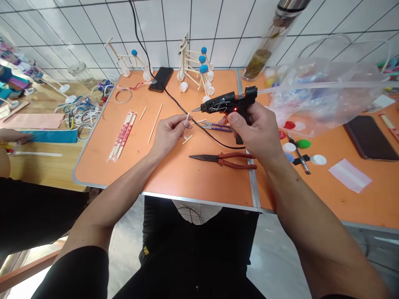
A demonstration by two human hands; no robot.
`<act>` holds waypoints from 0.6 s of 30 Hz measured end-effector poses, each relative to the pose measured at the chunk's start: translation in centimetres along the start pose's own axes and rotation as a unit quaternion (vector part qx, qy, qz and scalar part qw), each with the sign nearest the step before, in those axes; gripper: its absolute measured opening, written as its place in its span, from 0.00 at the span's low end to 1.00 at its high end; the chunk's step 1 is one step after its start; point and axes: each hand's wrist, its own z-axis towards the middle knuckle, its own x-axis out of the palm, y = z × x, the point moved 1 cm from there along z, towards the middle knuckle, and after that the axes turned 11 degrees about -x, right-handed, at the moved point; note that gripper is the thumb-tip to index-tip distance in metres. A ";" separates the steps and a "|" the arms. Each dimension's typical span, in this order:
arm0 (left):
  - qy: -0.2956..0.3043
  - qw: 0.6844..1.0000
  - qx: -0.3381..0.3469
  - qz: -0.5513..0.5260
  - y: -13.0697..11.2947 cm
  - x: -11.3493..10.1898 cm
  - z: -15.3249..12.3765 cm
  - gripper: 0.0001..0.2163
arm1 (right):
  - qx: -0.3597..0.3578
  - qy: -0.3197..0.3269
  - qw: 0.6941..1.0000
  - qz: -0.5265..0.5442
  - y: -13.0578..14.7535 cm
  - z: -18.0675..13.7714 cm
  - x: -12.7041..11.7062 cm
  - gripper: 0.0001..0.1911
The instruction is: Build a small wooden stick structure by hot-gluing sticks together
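Observation:
My right hand (pixel 257 131) is closed round the grip of a black hot glue gun (pixel 229 103), its red light on and its metal tip pointing left. My left hand (pixel 170 133) pinches a short wooden stick piece (pixel 187 116) upright, a little left of the gun's tip. The gun's black cable (pixel 174 101) runs across the orange table (pixel 174 174) to the wall. Cut stick bits (pixel 187 139) lie just below the left fingers.
Red-handled long-nose pliers (pixel 229 160) lie in front of my hands, small purple scissors (pixel 216 126) behind them. Wrapped chopsticks (pixel 122 135), loose sticks, a stick-and-ball model (pixel 196 66), a phone (pixel 161 78), a plastic bag (pixel 318 93) and bottle caps (pixel 299 145) surround. Another person's arm (pixel 9 135) is at left.

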 end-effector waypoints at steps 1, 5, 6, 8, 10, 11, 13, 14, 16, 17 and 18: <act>0.003 1.000 0.008 0.004 0.1 0.0 0.0 0.15 | -0.012 0.004 1.000 -0.011 0.0 0.0 0.1 0.16; 0.019 0.999 0.033 0.024 0.5 -0.1 0.1 0.19 | -0.057 0.016 0.997 -0.039 -0.2 -0.1 0.0 0.18; 0.021 0.999 0.038 0.027 0.5 -0.1 0.1 0.20 | -0.062 0.017 0.997 -0.044 -0.2 -0.1 0.0 0.19; 0.024 0.998 0.043 0.031 0.5 -0.1 0.1 0.21 | -0.064 0.020 0.996 -0.050 -0.2 -0.1 0.0 0.20; 0.026 0.998 0.050 0.030 0.4 -0.1 0.1 0.21 | -0.062 0.022 0.997 -0.051 -0.2 -0.1 0.0 0.20; 0.027 0.998 0.052 0.030 0.4 -0.1 0.1 0.21 | -0.061 0.022 0.997 -0.050 -0.2 -0.1 0.0 0.20; 0.027 0.998 0.053 0.034 0.4 -0.1 0.1 0.21 | -0.059 0.022 0.997 -0.049 -0.2 -0.2 0.0 0.19; 0.027 0.998 0.053 0.038 0.4 -0.2 0.1 0.22 | -0.059 0.022 0.997 -0.049 -0.2 -0.2 0.0 0.18; 0.028 0.997 0.053 0.041 0.4 -0.2 0.1 0.22 | -0.060 0.023 0.997 -0.049 -0.2 -0.2 -0.1 0.19; 0.029 0.997 0.054 0.041 0.5 -0.2 0.1 0.23 | -0.061 0.023 0.997 -0.050 -0.2 -0.2 -0.1 0.19; 0.030 0.997 0.056 0.039 0.5 -0.2 0.1 0.23 | -0.064 0.022 0.996 -0.050 -0.3 -0.2 -0.1 0.19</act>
